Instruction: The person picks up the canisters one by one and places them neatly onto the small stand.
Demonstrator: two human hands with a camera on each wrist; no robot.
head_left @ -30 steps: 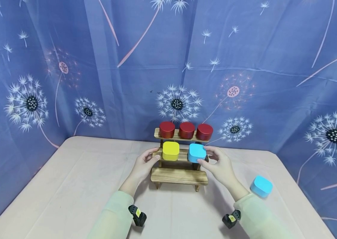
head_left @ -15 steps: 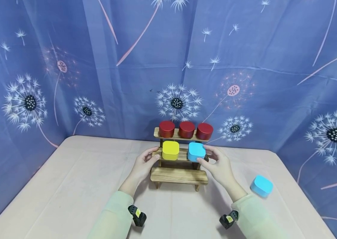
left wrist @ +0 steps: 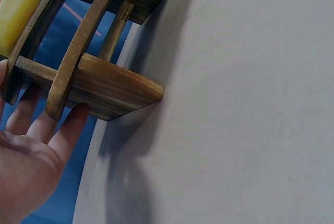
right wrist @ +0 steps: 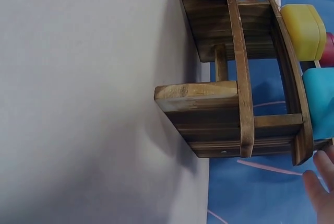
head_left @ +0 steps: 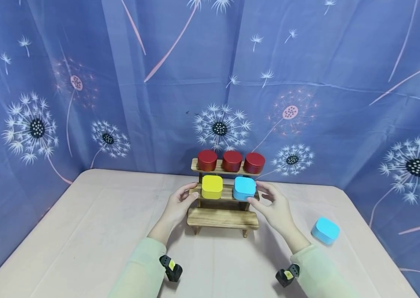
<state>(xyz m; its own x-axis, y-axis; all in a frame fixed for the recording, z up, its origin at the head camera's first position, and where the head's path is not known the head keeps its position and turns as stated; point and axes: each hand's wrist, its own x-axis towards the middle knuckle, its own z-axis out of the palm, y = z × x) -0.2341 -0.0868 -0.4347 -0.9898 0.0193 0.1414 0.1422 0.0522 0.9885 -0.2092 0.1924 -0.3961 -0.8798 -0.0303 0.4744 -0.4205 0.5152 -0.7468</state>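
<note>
A three-step wooden display stand point(head_left: 222, 218) stands on the table. My left hand point(head_left: 178, 203) grips the left end of its middle step, thumb in front and fingers behind. On that step sit a yellow rounded-square tin point(head_left: 212, 187) at left and a blue tin point(head_left: 244, 188) at right. Just right of the blue tin is my right hand point(head_left: 274, 207), thumb and fingers parted and nothing held between them. In the right wrist view its fingertips point(right wrist: 312, 182) show beside the step's end. Three round red tins point(head_left: 232, 161) line the top step.
A second blue tin point(head_left: 325, 231) lies on the pale tablecloth point(head_left: 94, 231), to the right of my right forearm. Behind the table hangs a blue curtain point(head_left: 165, 107) with dandelion prints, close at the back of the stand.
My right thumb and fingers have drawn slightly to the right, off the blue tin, which stays on the middle step. The left hand keeps its place on the stand.
</note>
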